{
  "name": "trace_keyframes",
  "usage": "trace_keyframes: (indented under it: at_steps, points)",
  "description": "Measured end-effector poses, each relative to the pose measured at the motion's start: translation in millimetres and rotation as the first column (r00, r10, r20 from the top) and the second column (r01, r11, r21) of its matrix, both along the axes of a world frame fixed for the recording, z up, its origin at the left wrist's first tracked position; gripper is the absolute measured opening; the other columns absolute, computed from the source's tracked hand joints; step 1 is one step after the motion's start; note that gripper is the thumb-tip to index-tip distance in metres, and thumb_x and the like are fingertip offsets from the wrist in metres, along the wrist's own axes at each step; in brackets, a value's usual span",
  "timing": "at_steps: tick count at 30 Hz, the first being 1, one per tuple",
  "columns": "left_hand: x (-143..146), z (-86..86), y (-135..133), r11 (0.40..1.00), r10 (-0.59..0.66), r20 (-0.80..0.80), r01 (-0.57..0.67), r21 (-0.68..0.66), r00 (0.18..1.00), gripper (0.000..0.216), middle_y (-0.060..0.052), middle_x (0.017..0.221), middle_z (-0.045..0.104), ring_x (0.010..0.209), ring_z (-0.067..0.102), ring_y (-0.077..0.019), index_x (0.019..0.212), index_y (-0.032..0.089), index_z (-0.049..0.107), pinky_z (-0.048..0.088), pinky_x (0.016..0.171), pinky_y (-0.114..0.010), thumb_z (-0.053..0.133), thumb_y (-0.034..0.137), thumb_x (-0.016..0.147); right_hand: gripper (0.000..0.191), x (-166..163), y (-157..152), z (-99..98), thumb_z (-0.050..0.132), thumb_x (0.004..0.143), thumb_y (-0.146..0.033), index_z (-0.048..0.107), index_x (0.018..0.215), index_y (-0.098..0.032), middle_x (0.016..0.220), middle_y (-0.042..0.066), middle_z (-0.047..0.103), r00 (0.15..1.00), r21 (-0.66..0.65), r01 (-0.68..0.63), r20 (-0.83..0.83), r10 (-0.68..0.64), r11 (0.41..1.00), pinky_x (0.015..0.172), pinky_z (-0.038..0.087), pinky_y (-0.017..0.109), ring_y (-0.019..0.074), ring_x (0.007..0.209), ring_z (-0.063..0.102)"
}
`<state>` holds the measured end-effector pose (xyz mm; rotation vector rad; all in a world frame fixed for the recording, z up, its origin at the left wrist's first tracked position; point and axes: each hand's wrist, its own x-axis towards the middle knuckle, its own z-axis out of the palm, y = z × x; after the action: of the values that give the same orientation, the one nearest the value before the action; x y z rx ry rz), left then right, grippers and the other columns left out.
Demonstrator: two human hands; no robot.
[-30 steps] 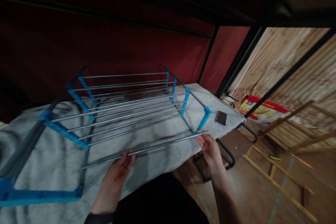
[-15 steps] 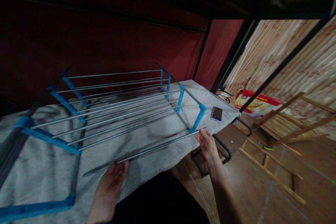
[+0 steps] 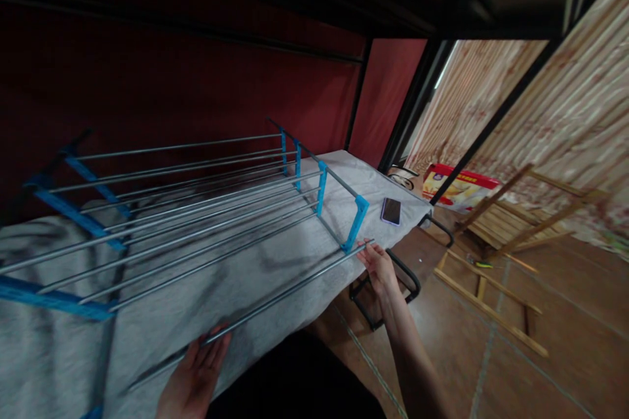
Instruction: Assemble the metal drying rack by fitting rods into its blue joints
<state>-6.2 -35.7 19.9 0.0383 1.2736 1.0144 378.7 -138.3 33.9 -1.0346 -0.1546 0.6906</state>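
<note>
A long grey metal rod (image 3: 280,297) slants across the near side of the bed. My left hand (image 3: 196,366) has its fingers curled around the rod toward its left end. At the other end, my right hand (image 3: 377,265) pinches the rod between thumb and fingers, beside the lower tip of a blue plastic bracket (image 3: 358,219). That bracket belongs to a rack of parallel metal bars (image 3: 216,204) with blue brackets on both sides, lying on the bed. Whether the rod touches the bracket, I cannot tell.
A phone (image 3: 391,211) lies on the grey sheet (image 3: 339,163). A black metal frame (image 3: 410,275) juts out below the bed edge. On the floor to the right are wooden frames (image 3: 491,308), a wooden rack (image 3: 511,219) and a red-and-yellow box (image 3: 457,186).
The view has turned right, so the rack, phone and floor objects appear further left. Both hands keep their hold on the rod, whose left end sits lower in the picture.
</note>
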Motion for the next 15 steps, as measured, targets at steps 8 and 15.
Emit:
trace_keyframes:
  at_steps: [8,15]
  points:
    - [9,-0.1,-17,1.0,0.027,0.021,-0.027,-0.002,0.999,0.02,-0.008,0.097,0.073,0.089,0.074,-0.0176,0.09,0.016,0.061,0.065,0.076,-0.031,0.047,0.002,0.09,0.035,11,-9,-15.0,0.092,0.063,-0.033,0.061,0.074,-0.019,0.085,0.003,0.075,0.999,-0.017,-0.003,-0.04,0.002,1.0,0.075,0.063,0.026,0.0144,0.074,0.072]
    - [4,5.7,-26,0.976,0.18,0.083,-0.188,0.108,0.98,0.016,-0.006,0.079,0.072,0.076,0.073,-0.0157,0.085,0.017,0.061,0.062,0.082,-0.03,0.053,0.005,0.092,0.031,37,-26,-47.9,0.088,0.06,-0.033,0.064,0.076,-0.021,0.085,0.004,0.072,0.996,-0.176,-0.044,0.07,0.058,0.983,0.077,0.065,0.036,0.0211,0.081,0.074]
